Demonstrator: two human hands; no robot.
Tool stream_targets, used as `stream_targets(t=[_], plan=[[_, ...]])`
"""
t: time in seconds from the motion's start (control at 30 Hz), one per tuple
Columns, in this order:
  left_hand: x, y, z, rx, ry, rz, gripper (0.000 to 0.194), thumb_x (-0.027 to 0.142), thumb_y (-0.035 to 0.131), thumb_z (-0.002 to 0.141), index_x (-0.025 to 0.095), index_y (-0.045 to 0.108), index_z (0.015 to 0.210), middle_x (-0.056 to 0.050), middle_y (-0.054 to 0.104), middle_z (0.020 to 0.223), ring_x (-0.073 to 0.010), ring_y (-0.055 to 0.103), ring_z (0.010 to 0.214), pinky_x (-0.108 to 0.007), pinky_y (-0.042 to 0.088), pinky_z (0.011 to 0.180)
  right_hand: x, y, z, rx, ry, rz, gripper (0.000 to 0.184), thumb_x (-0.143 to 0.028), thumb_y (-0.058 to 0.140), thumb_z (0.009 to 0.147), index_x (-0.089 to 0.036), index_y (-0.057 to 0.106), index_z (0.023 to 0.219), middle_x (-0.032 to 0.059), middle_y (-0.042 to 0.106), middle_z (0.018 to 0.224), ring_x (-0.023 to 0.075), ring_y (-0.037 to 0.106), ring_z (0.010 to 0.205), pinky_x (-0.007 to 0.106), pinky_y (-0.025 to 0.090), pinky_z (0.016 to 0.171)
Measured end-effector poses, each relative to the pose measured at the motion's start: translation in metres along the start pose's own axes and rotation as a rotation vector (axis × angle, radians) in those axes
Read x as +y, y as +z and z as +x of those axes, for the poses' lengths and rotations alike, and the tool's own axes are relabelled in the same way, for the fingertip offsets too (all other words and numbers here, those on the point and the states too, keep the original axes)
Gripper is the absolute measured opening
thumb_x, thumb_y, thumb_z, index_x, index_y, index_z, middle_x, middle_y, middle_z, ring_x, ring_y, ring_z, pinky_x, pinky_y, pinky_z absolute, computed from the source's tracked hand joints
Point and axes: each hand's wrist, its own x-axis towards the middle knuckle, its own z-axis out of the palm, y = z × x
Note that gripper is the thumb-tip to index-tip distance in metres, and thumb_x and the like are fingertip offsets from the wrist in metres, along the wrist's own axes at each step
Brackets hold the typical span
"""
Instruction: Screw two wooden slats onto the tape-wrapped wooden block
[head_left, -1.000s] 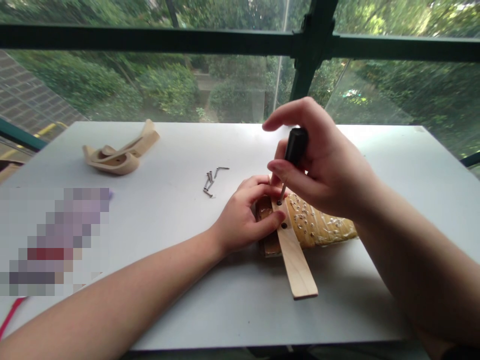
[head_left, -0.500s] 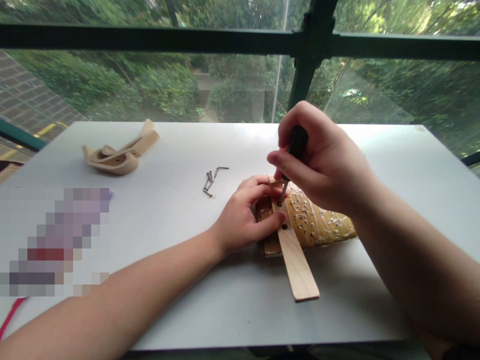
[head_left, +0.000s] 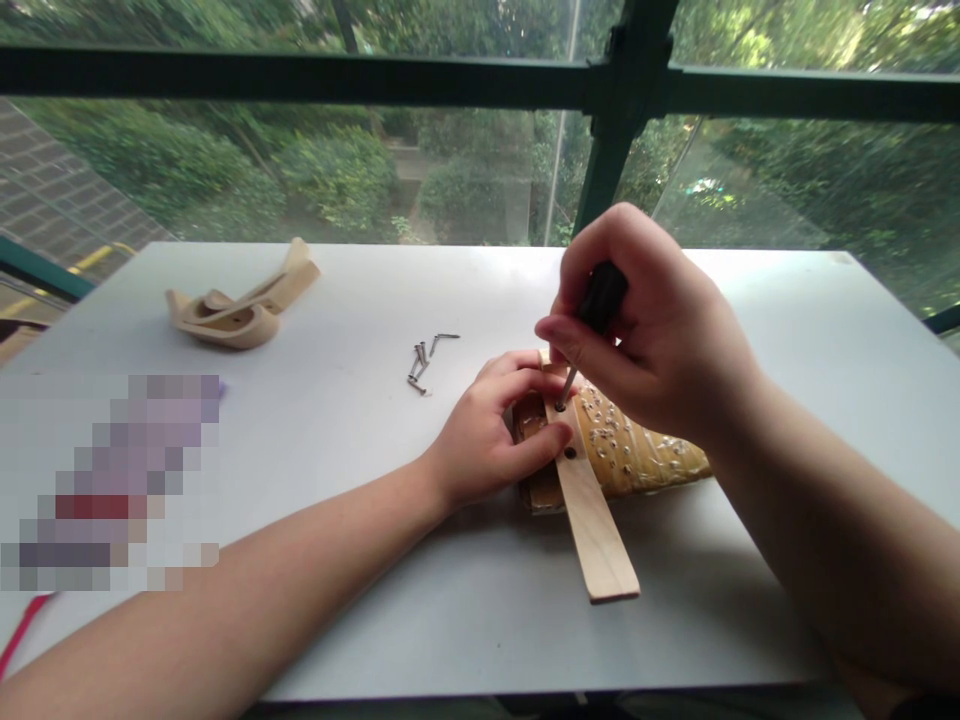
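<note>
My right hand (head_left: 637, 330) is closed around the black handle of a screwdriver (head_left: 602, 297). The shaft slants down, its tip at the upper hole of a pale wooden strip (head_left: 600, 530). My left hand (head_left: 499, 425) grips the strip, thumb and fingers on either side of that hole. A second, dark hole shows just below the thumb. Beneath the strip lies a brown, tape-wrapped block (head_left: 645, 450), its top pitted with many small holes. Whether a screw sits under the tip is too small to tell.
Several loose screws (head_left: 417, 365) lie left of the block on the white table (head_left: 360, 620). Curved wooden pieces (head_left: 240, 310) rest at the back left. A blurred-out purplish patch (head_left: 127, 470) covers the left side. A window frame (head_left: 300, 80) rises behind the table.
My right hand has turned slightly, and the screwdriver handle leans further to the right. The tip stays at the same hole; my left hand and the strip hold still.
</note>
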Motion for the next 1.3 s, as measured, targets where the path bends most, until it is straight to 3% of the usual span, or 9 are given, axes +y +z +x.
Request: stream_targets(t=[0.37,0.67,1.0,1.13,1.3], plan=[[-0.0025,0.0005,-0.0008,0.018,0.012,0.004,0.023,0.032,0.070,0.087,0.022,0.069,0.107,-0.009,0.061,0.128,-0.0248,0.058,0.118,-0.042,0.048,0.107,0.0000,-0.0001,-0.0008,0.008,0.013,-0.056,0.017,-0.025,0.061,0.094,-0.026,0.045,0.097,-0.0005,0.053,0.086,0.0147,0.051,0.071,0.030,0.050,0.065],[-0.0010,0.0040,-0.0001,0.073,-0.023,-0.056,0.008,0.025,0.065,0.091,0.021,0.071,0.096,-0.008,0.064,0.126,-0.0227,0.058,0.119,-0.042,0.045,0.109,0.0023,0.0021,0.0001,0.008,-0.005,-0.030,0.017,-0.017,0.058,0.093,-0.025,0.043,0.096,-0.0026,0.048,0.081,0.0119,0.045,0.065,0.028,0.044,0.061],[0.0003,0.0033,0.0010,0.088,-0.066,-0.072,0.010,0.026,0.068,0.089,0.020,0.073,0.096,-0.008,0.066,0.126,-0.0230,0.060,0.118,-0.043,0.046,0.110,0.0020,0.0052,0.0002,0.006,-0.039,-0.045,0.020,-0.014,0.059,0.090,-0.025,0.043,0.092,-0.0033,0.045,0.076,0.0112,0.038,0.061,0.026,0.039,0.056],[0.0001,0.0025,0.0008,0.076,-0.051,-0.068,0.010,0.027,0.068,0.090,0.021,0.073,0.097,-0.007,0.067,0.126,-0.0233,0.061,0.118,-0.043,0.047,0.109,0.0023,0.0041,-0.0025,-0.013,0.006,0.057,0.021,-0.016,0.059,0.090,-0.025,0.046,0.105,-0.0012,0.053,0.084,0.0132,0.047,0.068,0.029,0.046,0.063],[-0.0015,0.0010,0.0001,0.041,-0.037,-0.056,0.013,0.027,0.067,0.091,0.022,0.072,0.101,-0.009,0.065,0.129,-0.0253,0.059,0.125,-0.043,0.046,0.112,0.0016,-0.0004,-0.0067,-0.102,0.067,0.219,0.046,-0.012,0.054,0.087,-0.022,0.040,0.130,0.0026,0.059,0.092,0.0167,0.057,0.078,0.033,0.051,0.071]])
